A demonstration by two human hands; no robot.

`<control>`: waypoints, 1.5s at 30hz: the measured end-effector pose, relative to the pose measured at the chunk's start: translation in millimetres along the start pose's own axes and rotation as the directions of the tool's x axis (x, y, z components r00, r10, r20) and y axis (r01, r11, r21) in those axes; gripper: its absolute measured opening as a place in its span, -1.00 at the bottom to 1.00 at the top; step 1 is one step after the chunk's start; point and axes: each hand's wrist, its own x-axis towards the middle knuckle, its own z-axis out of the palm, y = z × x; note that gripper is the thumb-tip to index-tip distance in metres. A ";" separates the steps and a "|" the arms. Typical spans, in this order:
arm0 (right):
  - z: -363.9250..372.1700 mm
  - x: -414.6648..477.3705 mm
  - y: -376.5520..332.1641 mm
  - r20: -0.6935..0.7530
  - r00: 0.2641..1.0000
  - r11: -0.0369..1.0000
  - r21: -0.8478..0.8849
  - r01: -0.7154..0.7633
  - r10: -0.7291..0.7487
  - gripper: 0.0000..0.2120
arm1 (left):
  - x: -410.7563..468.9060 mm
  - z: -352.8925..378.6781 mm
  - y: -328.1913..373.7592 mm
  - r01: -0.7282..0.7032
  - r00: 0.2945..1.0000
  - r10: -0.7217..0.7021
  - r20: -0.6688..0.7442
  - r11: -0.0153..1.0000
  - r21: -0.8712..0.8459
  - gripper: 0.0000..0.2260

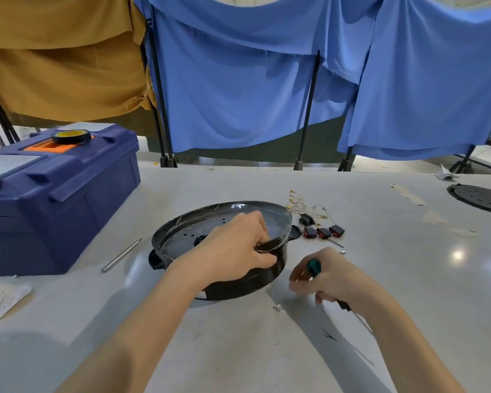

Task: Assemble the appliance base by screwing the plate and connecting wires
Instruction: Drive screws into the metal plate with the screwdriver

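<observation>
A round black appliance base (182, 242) lies in the middle of the table, bottom plate up, with small holes in the plate. My left hand (238, 248) grips its near right rim, fingers curled over the edge. My right hand (326, 276) holds a screwdriver (314, 267) with a teal handle end; its shaft points back toward me past the wrist. The fingertips of that hand are blurred just above the table. A small metal spacer (277, 308) lies in front of the base. Three red-and-black switches (323, 232) and thin wires (301, 205) with gold terminals lie behind it to the right.
A blue toolbox (57, 199) with a black tape roll (71, 136) on top stands at the left. A metal rod (121, 255) lies beside it. Another black round plate (482, 197) sits at the far right edge. A paper label (3, 300) lies near left. Blue and tan cloths hang behind.
</observation>
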 end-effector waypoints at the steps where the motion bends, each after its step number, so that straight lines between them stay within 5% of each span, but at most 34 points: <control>1: 2.7 -1.7 -2.1 0.065 0.998 0.997 -0.073 0.011 -0.007 -0.82 | 0.7 0.3 -0.1 0.000 1.000 0.000 -0.001 1.000 0.002 -0.78; 5: 15.5 -3.7 -7.3 0.155 0.988 0.980 -0.189 0.055 -0.025 -0.68 | 0.8 2.0 -1.0 0.000 1.000 0.000 -0.012 1.000 -0.002 -0.77; 10: 24.6 -0.6 -6.3 0.121 0.987 0.962 -0.238 0.133 -0.107 -0.85 | 1.3 3.0 -2.7 -0.006 1.000 0.006 -0.013 1.000 0.007 -0.78; 24: 29.2 5.8 -3.0 0.098 0.991 0.964 -0.239 0.114 -0.093 -0.90 | 2.6 2.8 -1.2 -0.004 0.999 0.003 -0.032 0.999 -0.035 -0.74; 30: 20.5 3.9 -1.1 0.059 0.991 0.977 0.183 0.111 -0.124 -0.91 | 6.2 -4.3 -6.2 -0.005 0.991 -0.010 -0.132 0.993 -0.118 -0.74; 37: 15.4 0.0 -24.4 -0.183 0.958 0.731 0.619 0.285 -0.219 -0.87 | 4.5 -44.4 -17.5 0.014 0.959 -0.126 -0.253 0.915 -0.404 -0.85; 42: 9.0 -5.9 -46.3 -0.244 0.943 0.581 0.743 0.332 -0.227 -0.80 | -6.1 -71.3 -32.1 0.014 0.937 -0.285 -0.200 0.605 -0.796 -0.86; 45: 7.5 -6.3 -59.2 -0.306 0.924 0.494 0.781 0.382 -0.232 -0.83 | -10.6 -77.1 -40.5 0.008 0.930 -0.326 -0.171 0.482 -0.876 -0.82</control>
